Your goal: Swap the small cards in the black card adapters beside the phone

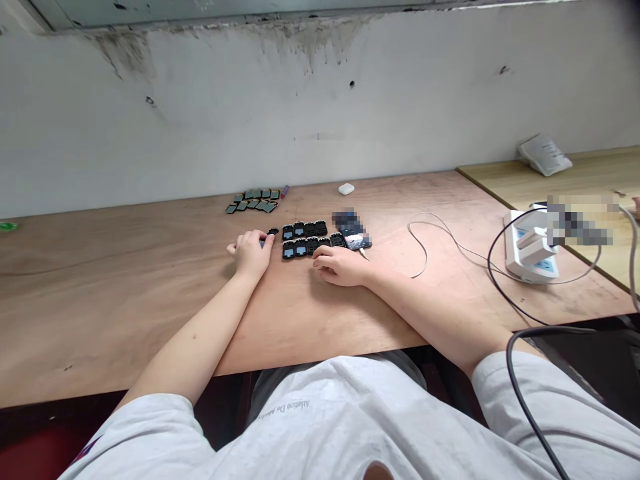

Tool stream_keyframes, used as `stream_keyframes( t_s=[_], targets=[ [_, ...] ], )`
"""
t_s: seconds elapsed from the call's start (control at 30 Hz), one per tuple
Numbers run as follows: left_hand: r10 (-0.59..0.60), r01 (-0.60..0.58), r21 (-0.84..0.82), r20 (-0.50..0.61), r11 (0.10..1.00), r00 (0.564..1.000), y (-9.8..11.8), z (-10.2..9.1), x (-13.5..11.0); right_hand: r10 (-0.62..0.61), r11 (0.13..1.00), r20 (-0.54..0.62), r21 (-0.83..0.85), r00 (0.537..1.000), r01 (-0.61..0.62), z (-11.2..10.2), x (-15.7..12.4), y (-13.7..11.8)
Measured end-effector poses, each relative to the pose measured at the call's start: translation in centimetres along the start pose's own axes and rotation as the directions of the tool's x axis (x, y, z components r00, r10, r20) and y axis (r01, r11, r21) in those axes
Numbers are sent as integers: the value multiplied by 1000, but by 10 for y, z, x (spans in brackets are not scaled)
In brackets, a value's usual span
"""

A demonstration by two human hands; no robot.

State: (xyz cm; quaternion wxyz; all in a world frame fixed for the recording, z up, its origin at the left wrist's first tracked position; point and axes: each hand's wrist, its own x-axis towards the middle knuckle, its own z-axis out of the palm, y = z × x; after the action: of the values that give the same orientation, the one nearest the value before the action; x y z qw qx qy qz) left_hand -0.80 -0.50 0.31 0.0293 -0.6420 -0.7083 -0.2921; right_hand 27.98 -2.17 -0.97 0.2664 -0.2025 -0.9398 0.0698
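My left hand [253, 253] rests on the wooden table with its fingers closed on a small black plastic case [273, 231], mostly covered by the fingers. To its right, two rows of similar black cases [299, 230] lie side by side. Some carry a light blue-grey piece inside, others look bare black. My right hand [340, 265] sits at the front edge of the lower row [301, 248], fingers curled and thumb close to them. Whatever may be between those fingertips is hidden.
Behind the cases lie several small dark screen-like modules [255, 195] and a purple-handled screwdriver [285, 192]. A phone [353, 230] with a white cable is right of the rows. A white earbud case [346, 189] stands near the wall. A power strip [531, 247] with cables occupies the right.
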Motion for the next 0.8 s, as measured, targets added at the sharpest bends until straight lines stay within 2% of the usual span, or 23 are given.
stream_keyframes(
  t_s=[0.13, 0.33, 0.6, 0.8],
  targets=[
    [-21, 18, 68, 35, 998, 999, -6, 4, 6, 11, 1000, 8, 19, 1000, -12, -1, 1, -1],
    [84, -97, 119, 107, 988, 991, -6, 8, 6, 10, 1000, 14, 11, 1000, -10, -2, 3, -3],
    [111, -130, 108, 163, 986, 980, -3, 8, 5, 13, 1000, 20, 17, 1000, -14, -3, 1, -2],
    [112, -127, 102, 145, 987, 983, -3, 9, 5, 10, 1000, 23, 18, 1000, -10, -1, 1, -1]
  ],
)
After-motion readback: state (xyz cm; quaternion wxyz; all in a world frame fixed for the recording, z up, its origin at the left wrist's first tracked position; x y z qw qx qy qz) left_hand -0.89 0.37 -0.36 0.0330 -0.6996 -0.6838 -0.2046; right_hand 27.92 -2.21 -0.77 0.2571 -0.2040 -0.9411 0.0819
